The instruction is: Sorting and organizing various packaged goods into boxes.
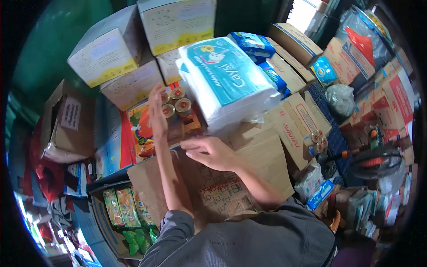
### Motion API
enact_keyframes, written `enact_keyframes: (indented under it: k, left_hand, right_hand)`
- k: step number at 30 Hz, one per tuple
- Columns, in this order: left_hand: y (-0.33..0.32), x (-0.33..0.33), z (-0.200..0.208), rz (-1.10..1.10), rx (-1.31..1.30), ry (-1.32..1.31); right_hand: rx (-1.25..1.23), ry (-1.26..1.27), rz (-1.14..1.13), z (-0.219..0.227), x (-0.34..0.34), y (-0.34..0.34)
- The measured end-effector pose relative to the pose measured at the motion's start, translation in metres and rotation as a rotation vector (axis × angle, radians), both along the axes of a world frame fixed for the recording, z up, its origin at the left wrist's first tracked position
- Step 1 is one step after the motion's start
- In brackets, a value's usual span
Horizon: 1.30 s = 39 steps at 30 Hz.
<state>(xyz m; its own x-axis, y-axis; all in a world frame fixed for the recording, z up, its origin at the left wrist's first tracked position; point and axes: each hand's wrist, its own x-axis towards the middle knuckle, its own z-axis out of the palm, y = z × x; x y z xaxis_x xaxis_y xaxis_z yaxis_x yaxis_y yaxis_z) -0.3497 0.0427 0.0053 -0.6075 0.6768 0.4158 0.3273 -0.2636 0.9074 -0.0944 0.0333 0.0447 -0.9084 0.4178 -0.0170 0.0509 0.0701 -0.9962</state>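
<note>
My left hand (pixel 158 116) is raised with its fingers stretched out, alongside a small cluster of cans (pixel 177 101) with gold and red round tops. Whether it touches them I cannot tell. The cans sit on an orange and red printed package (pixel 141 128). My right hand (pixel 208 150) is held palm inward just nearer than the cans, fingers extended and slightly blurred, with nothing visible in it. Beneath it lie opened brown cardboard flaps (pixel 249 147). Right of the cans rests a big plastic-wrapped teal and white pack (pixel 229 71).
White and yellow cartons (pixel 104 58) are stacked at the back left. An open box at lower left holds green and yellow packets (pixel 129 207). Blue packs (pixel 253 44) lie behind the teal pack. A black fan (pixel 376 162) and another can pack (pixel 316 142) stand at right.
</note>
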Motion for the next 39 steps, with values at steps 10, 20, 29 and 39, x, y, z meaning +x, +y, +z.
enact_keyframes:
  k: [10, 20, 29, 39]
  left_hand:
    - [-0.004, 0.024, 0.016, 0.382, 0.352, 0.348]
    - [-0.029, 0.148, 0.083, 0.223, 0.937, 0.448]
    - [0.009, 0.376, 0.021, -0.895, -0.18, 0.055]
    - [0.08, 0.496, -0.056, -0.84, -0.141, 0.499]
  right_hand:
    - [0.02, -0.176, -0.343, 0.003, 0.262, 0.073]
    - [1.029, -0.541, -1.819, -0.101, 0.394, 0.074]
    - [1.061, -0.466, -1.736, -0.136, 0.392, 0.073]
    - [0.95, -0.532, -1.725, -0.135, 0.399, 0.067]
